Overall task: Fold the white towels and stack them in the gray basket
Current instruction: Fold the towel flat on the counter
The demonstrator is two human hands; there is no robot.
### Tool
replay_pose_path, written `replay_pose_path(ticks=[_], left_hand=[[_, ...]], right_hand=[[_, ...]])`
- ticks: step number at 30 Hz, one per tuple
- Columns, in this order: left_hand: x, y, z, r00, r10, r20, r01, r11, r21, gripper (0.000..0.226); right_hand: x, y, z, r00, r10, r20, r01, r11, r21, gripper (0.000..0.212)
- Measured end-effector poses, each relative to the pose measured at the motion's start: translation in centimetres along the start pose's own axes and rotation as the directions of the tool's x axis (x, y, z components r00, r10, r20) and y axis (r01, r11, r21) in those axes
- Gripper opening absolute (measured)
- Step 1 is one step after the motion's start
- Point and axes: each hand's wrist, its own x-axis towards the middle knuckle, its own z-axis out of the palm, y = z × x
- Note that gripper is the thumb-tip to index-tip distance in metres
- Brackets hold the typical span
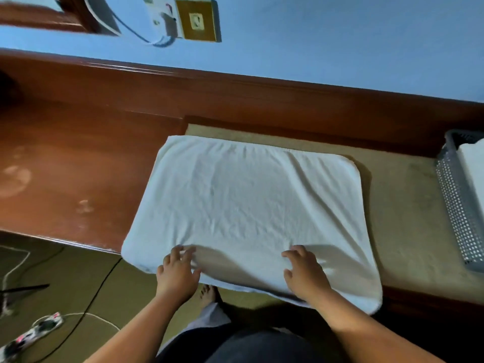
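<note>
Blue wall (340,48) runs across the top of the view, and below it lies a reddish-brown wooden surface (78,158) with pale worn marks on its left part. Set into the right part of that surface is a tan mat (406,205).

A white towel (248,200) lies spread flat, mostly on the mat. Its left side reaches onto the wood and its near edge hangs slightly over the front. It is lightly creased and shows a single layer.

At the far right edge stands the gray basket (455,205), perforated along its side and cut off by the frame. It sits on the mat, apart from the spread towel. Inside it a folded white towel (474,166) is partly visible.

Both hands rest on the near edge of the spread towel. The left hand (178,273) lies palm down near the left corner, fingers spread and only slightly bent on the cloth. The right hand (305,275) lies palm down further right, fingers spread the same way. Neither hand is closed around the fabric, and no fold is pinched.

On the olive floor (65,284) at lower left lie a black cable (99,289) and a power strip (34,334). A bare foot (208,293) shows between the forearms. A wall socket (196,20) on a wooden plate sits high on the wall.
</note>
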Motion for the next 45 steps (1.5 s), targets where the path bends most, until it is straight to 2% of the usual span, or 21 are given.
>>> replay_pose_path(ticks=[3, 8, 10, 13, 15, 18, 20, 22, 25, 26, 28, 30, 31, 33, 35, 36, 37, 39, 42, 44, 45], left_hand=[[1.8, -5.0, -1.5, 0.994, -0.111, -0.025, 0.107, 0.986, -0.128, 0.046], [4.4, -9.8, -2.3, 0.980, -0.193, -0.051, 0.157, 0.902, -0.403, 0.033], [5.3, -11.0, -2.0, 0.951, -0.301, -0.071, 0.220, 0.820, -0.529, 0.035], [6.9, -11.6, -2.3, 0.848, -0.529, -0.028, 0.342, 0.587, -0.734, 0.053], [7.9, -12.2, -3.0, 0.803, -0.596, 0.012, 0.380, 0.495, -0.781, 0.065], [9.7, -13.8, -3.6, 0.799, -0.591, 0.107, 0.484, 0.527, -0.699, 0.056], [10.2, -14.1, -4.3, 0.820, -0.557, 0.133, 0.508, 0.600, -0.618, 0.052], [10.5, -14.4, -5.2, 0.868, -0.487, 0.099, 0.457, 0.705, -0.541, 0.044], [9.2, -15.5, -5.0, 0.954, -0.286, -0.093, 0.206, 0.847, -0.490, 0.025], [8.4, -15.5, -4.8, 0.965, -0.201, -0.169, 0.099, 0.875, -0.474, 0.021], [6.7, -16.0, -3.8, 0.963, -0.089, -0.253, -0.045, 0.876, -0.481, 0.016], [5.3, -16.4, -3.0, 0.983, -0.073, -0.167, -0.032, 0.834, -0.551, 0.021], [4.7, -16.6, -2.5, 0.994, -0.071, -0.084, 0.014, 0.839, -0.544, 0.023], [3.5, -16.6, -1.3, 0.999, -0.021, 0.048, 0.038, 0.921, -0.387, 0.022], [2.1, -15.5, -0.6, 0.996, 0.048, 0.078, -0.020, 0.946, -0.323, 0.020], [1.4, -14.6, -0.5, 0.994, 0.089, 0.060, -0.062, 0.934, -0.352, 0.018], [0.8, -13.2, -0.5, 0.992, 0.120, 0.047, -0.094, 0.922, -0.376, 0.015], [-0.7, -8.9, -0.9, 0.981, 0.192, 0.033, -0.165, 0.912, -0.376, 0.015], [-2.8, -1.4, -0.1, 0.959, 0.274, 0.068, -0.232, 0.903, -0.361, 0.022], [-4.7, 3.8, 1.2, 0.920, 0.376, 0.108, -0.302, 0.858, -0.415, 0.019], [-5.9, 6.2, 2.0, 0.876, 0.453, 0.166, -0.328, 0.811, -0.484, 0.019]], right_hand=[[2.5, -6.1, 0.7, 0.993, -0.091, 0.072, 0.094, 0.995, -0.031, 0.052], [6.4, -15.5, 1.9, 0.941, -0.254, 0.224, 0.287, 0.949, -0.132, 0.055], [7.6, -19.0, 2.4, 0.915, -0.288, 0.282, 0.343, 0.924, -0.171, 0.056], [9.0, -23.0, 2.9, 0.880, -0.335, 0.338, 0.419, 0.881, -0.219, 0.058], [9.8, -25.0, 3.3, 0.860, -0.354, 0.368, 0.459, 0.851, -0.255, 0.057], [11.7, -28.0, 4.0, 0.836, -0.400, 0.377, 0.519, 0.799, -0.303, 0.051], [12.9, -29.3, 3.9, 0.847, -0.414, 0.332, 0.516, 0.790, -0.331, 0.053], [14.4, -30.9, 3.6, 0.845, -0.456, 0.279, 0.531, 0.778, -0.335, 0.063], [16.3, -34.9, 4.3, 0.730, -0.604, 0.320, 0.683, 0.635, -0.360, 0.078], [16.6, -36.0, 4.4, 0.688, -0.635, 0.352, 0.726, 0.592, -0.351, 0.075], [17.0, -37.3, 4.4, 0.632, -0.638, 0.441, 0.775, 0.515, -0.365, 0.046], [17.7, -37.4, 3.9, 0.581, -0.662, 0.473, 0.799, 0.355, -0.484, 0.022], [17.9, -37.0, 3.4, 0.601, -0.658, 0.454, 0.777, 0.346, -0.526, 0.017], [17.8, -34.8, 1.9, 0.621, -0.683, 0.384, 0.756, 0.392, -0.525, 0.012], [17.3, -31.7, 0.3, 0.653, -0.709, 0.267, 0.723, 0.478, -0.498, 0.009], [16.9, -29.9, -0.6, 0.639, -0.734, 0.232, 0.719, 0.462, -0.519, 0.005], [16.6, -27.8, -1.3, 0.636, -0.741, 0.214, 0.703, 0.443, -0.556, 0.013], [15.5, -22.7, -3.2, 0.711, -0.686, 0.157, 0.609, 0.488, -0.626, 0.024], [13.0, -14.8, -5.6, 0.819, -0.573, 0.032, 0.454, 0.613, -0.646, 0.024], [10.5, -9.9, -6.8, 0.886, -0.461, -0.054, 0.320, 0.689, -0.650, 0.026], [8.8, -7.4, -7.3, 0.924, -0.374, -0.083, 0.229, 0.713, -0.662, 0.025]])
